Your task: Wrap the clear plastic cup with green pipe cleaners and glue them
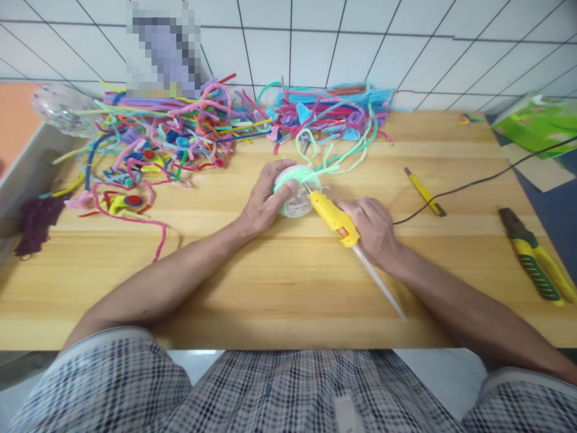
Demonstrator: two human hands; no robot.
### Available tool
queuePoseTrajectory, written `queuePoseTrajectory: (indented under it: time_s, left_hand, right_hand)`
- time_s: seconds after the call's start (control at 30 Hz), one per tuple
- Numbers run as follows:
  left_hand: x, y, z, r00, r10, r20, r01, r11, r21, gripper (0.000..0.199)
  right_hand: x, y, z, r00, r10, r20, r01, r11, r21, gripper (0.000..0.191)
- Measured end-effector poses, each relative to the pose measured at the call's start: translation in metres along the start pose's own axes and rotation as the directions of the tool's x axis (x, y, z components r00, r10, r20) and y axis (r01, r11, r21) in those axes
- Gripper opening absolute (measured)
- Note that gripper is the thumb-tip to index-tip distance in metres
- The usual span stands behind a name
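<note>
My left hand [269, 197] grips a round, clear ball [298, 203] wrapped with pale green and pink fuzzy stems, near the middle of the wooden table. Green stems [345, 159] trail from the ball toward the back right. My right hand [372, 228] is closed around a yellow glue gun [333, 218], its metal tip at the ball's upper right. A translucent glue stick [381, 282] sticks out of the gun's rear, pointing down toward the table's front edge.
Tangled fuzzy stems [157, 138] cover the back left; more bundles [333, 111] lie at the back centre. On the right are a yellow cutter [424, 191], pliers [534, 258], a black cable [473, 183] and a green bag [536, 123]. A tiled wall [315, 45] stands behind.
</note>
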State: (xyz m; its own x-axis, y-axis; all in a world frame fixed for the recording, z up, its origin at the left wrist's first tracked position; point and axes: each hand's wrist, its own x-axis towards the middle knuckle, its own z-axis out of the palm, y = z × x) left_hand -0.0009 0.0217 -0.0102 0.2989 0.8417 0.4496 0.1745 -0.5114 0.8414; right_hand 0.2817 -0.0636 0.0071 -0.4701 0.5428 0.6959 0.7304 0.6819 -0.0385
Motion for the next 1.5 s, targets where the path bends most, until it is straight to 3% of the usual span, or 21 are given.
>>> queuePoseTrajectory:
  time_s: [0.27,0.6,0.77,1.1,1.5]
  left_hand:
    - [0.000,0.003,-0.003,1.000,-0.015,0.015,0.015,1.000,0.013,0.063]
    - [-0.001,0.004,-0.004,1.000,-0.003,0.020,0.003,1.000,0.027,0.061]
    - [-0.001,0.006,-0.004,0.999,0.028,0.036,-0.030,0.998,0.052,0.057]
    - [-0.001,-0.002,-0.004,0.998,0.046,0.031,-0.046,0.999,0.021,0.056]
    - [-0.001,-0.006,-0.004,0.993,0.113,0.033,-0.116,0.991,0.074,0.051]
  right_hand:
    - [-0.008,0.003,0.001,0.998,0.063,0.031,-0.062,0.998,-0.010,0.034]
    - [0.001,0.000,-0.003,1.000,0.008,0.028,-0.007,1.000,-0.011,0.036]
    - [-0.002,-0.002,0.000,0.998,0.042,0.042,-0.042,0.999,0.005,0.037]
    - [0.002,-0.002,-0.003,0.999,0.000,-0.034,0.000,1.000,-0.011,0.039]
    - [0.000,-0.004,0.000,1.000,-0.007,0.007,0.007,1.000,-0.001,0.038]
